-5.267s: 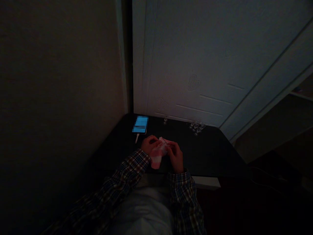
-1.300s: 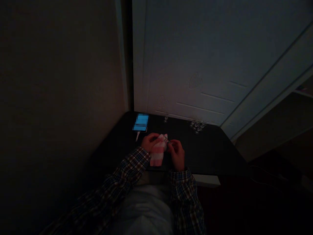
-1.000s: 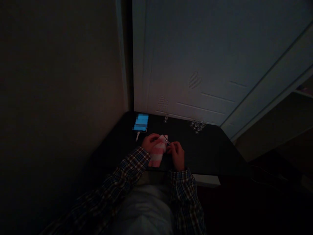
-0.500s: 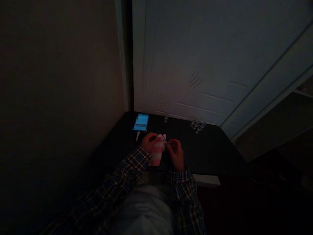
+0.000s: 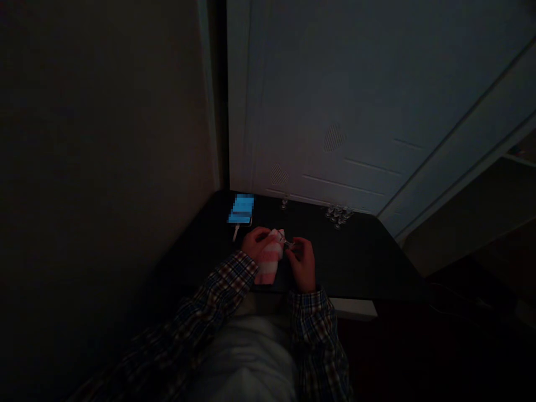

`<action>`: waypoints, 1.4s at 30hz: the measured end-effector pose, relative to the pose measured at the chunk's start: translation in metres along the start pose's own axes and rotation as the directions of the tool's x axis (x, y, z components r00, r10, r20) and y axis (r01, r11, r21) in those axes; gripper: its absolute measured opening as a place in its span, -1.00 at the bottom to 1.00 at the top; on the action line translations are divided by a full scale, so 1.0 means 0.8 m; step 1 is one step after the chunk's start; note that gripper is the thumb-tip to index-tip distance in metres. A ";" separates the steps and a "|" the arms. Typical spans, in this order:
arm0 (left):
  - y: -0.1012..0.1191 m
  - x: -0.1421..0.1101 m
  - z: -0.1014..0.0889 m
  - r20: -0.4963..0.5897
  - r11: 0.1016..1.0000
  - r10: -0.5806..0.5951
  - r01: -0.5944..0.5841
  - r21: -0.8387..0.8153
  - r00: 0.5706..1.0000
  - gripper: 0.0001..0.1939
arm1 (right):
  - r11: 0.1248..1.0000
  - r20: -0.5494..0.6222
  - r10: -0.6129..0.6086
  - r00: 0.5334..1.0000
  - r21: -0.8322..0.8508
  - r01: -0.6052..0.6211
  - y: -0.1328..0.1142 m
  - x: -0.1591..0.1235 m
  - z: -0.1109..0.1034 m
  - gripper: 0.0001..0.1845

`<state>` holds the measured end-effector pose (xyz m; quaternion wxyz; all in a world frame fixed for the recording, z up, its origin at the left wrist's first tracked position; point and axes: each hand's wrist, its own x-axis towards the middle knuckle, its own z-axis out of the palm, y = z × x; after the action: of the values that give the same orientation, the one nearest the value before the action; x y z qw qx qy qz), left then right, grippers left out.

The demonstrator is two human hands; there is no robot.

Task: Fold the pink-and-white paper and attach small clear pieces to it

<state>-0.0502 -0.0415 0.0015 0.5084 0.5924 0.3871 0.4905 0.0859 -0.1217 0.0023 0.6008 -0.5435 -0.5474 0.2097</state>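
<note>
A cloth with pink and white stripes (image 5: 268, 259) hangs from my left hand (image 5: 254, 244), whose fingers are closed on it. The cloth's upper end is bunched around one end of a small clear glass piece (image 5: 288, 243). My right hand (image 5: 304, 262) pinches the other end of that piece between thumb and fingers. Its exact kind is too small and dark to tell; it looks like a little stemmed figure. Both hands are close together over the front of the black table (image 5: 355, 262).
A phone (image 5: 242, 209) with a lit screen and a white cable (image 5: 236, 233) lies at the back left. One small glass piece (image 5: 284, 204) stands near the white panel (image 5: 305, 111). A cluster of similar glass pieces (image 5: 338, 215) stands farther right. A white box-like edge (image 5: 354, 308) shows below the table's front.
Earlier both hands were bunched together in the cloth. Now the cloth hangs straighter, and the glass piece shows between it and my right hand, which has shifted slightly right.
</note>
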 end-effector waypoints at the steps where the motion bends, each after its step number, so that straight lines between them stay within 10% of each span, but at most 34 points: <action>1: 0.000 0.000 0.000 0.003 1.000 0.003 -0.003 -0.002 1.000 -0.66 | 1.000 -0.005 0.006 1.000 0.000 -0.006 0.001 0.000 0.000 -0.66; 42: -0.003 0.000 0.001 -0.072 1.000 -0.007 0.005 -0.018 0.997 -0.63 | 0.996 0.052 0.083 0.995 0.024 -0.084 0.004 0.000 0.001 -0.65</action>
<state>-0.0495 -0.0408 -0.0008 0.5010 0.5686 0.4025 0.5136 0.0864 -0.1204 -0.0008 0.5843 -0.5526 -0.5366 0.2555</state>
